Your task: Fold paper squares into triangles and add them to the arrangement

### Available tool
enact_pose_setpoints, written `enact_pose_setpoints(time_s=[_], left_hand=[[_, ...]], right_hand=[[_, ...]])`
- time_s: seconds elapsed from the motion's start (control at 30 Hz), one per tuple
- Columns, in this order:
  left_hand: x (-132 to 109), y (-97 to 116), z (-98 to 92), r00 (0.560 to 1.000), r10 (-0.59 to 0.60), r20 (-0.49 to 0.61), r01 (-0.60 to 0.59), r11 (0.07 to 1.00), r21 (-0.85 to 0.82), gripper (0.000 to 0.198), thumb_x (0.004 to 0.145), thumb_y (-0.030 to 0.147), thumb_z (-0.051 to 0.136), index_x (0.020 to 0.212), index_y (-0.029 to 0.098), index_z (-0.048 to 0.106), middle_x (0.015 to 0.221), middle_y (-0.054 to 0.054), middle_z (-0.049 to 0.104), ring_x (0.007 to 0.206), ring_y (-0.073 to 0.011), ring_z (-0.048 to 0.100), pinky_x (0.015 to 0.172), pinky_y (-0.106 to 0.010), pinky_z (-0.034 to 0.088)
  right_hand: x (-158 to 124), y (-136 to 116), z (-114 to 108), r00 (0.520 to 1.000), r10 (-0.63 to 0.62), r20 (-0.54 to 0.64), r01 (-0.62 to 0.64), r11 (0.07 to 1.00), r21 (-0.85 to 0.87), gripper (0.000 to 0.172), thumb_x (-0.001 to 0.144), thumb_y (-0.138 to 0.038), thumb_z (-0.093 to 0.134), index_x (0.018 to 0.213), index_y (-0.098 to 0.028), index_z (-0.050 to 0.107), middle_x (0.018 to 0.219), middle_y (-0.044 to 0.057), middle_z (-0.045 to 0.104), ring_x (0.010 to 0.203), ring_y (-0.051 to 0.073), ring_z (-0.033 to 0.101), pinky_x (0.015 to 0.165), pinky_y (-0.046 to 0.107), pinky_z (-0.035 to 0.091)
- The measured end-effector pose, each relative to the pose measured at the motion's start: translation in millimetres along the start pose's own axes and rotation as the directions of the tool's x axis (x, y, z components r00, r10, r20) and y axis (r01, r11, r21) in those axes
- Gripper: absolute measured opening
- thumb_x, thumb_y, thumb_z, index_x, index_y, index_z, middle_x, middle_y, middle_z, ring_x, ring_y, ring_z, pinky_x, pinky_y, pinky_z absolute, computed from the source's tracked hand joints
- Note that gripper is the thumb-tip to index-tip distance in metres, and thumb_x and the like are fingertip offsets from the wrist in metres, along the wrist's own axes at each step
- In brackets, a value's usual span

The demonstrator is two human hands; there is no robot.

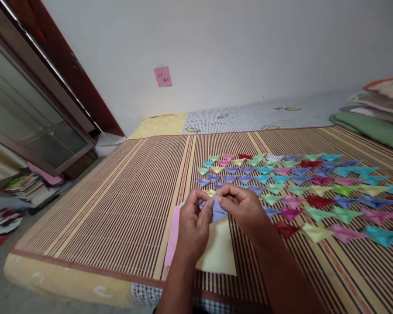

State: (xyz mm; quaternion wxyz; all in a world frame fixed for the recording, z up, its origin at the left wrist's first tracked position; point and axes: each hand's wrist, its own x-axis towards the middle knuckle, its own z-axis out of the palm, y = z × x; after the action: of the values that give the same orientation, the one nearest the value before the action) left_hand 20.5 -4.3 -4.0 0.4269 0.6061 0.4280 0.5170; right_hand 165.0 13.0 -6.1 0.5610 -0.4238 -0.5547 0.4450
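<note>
Blue-violet paper (pixel 219 212), one piece, between two hands (pixel 193 224)

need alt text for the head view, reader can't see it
A person's left hand and right hand pinch a folded periwinkle paper over a yellow sheet and a pink sheet on a striped mat. Folded paper pieces in many colours lie in rows, mostly to the right; a pink note is on the white wall.

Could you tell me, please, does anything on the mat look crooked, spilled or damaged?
Nothing stands out. The folded papers lie in slightly uneven rows on the mat, but no spill or tear is visible.
</note>
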Motion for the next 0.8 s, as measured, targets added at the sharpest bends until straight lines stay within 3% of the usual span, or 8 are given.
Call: enact_pose_setpoints(time_s=[0.23, 0.43, 0.67, 0.8], left_hand=[[-2.0, -0.6, 4.5, 0.998, -0.008, -0.069, 0.01, 1.0, 0.025, 0.018, 0.1, 0.035, 0.057, 0.089, 0.022, 0.052, 0.069, 0.006, 0.048, 0.053, -0.0096, 0.041, 0.049, -0.023, 0.032], [-1.5, 0.7, 5.9, 0.997, -0.025, -0.076, 0.026, 0.999, 0.019, 0.018, 0.099, 0.033, 0.058, 0.087, 0.022, 0.051, 0.067, 0.006, 0.048, 0.05, -0.009, 0.041, 0.047, -0.023, 0.031], [-0.7, 2.9, 7.8, 0.991, 0.007, -0.132, -0.001, 0.999, 0.044, 0.018, 0.098, 0.031, 0.058, 0.084, 0.021, 0.052, 0.065, 0.006, 0.05, 0.049, -0.0089, 0.043, 0.047, -0.022, 0.033], [-1.8, 0.2, 8.4, 0.991, 0.008, -0.137, -0.004, 1.0, 0.03, 0.018, 0.098, 0.032, 0.059, 0.085, 0.021, 0.053, 0.066, 0.006, 0.05, 0.05, -0.0094, 0.045, 0.048, -0.022, 0.035]], right_hand=[[-1.1, -7.0, 1.0, 0.999, 0.045, 0.013, -0.046, 0.997, 0.066, 0.011, 0.08, -0.029, 0.069, 0.073, -0.02, 0.067, 0.062, -0.005, 0.052, 0.055, 0.011, 0.045, 0.052, 0.025, 0.038], [-2.2, -11.5, 1.3, 1.0, 0.027, 0.008, -0.027, 1.0, -0.002, 0.017, 0.083, -0.032, 0.064, 0.072, -0.019, 0.066, 0.059, -0.005, 0.048, 0.054, 0.011, 0.042, 0.05, 0.026, 0.036], [-3.2, -5.5, -1.7, 0.999, 0.002, 0.054, -0.001, 1.0, -0.016, 0.015, 0.084, -0.034, 0.072, 0.083, -0.019, 0.07, 0.073, 0.0, 0.062, 0.067, 0.015, 0.057, 0.062, 0.029, 0.047], [-3.7, -6.4, 0.4, 1.0, -0.011, 0.029, 0.013, 0.998, -0.058, 0.014, 0.085, -0.033, 0.07, 0.082, -0.019, 0.07, 0.071, 0.0, 0.063, 0.065, 0.015, 0.057, 0.059, 0.03, 0.047]])
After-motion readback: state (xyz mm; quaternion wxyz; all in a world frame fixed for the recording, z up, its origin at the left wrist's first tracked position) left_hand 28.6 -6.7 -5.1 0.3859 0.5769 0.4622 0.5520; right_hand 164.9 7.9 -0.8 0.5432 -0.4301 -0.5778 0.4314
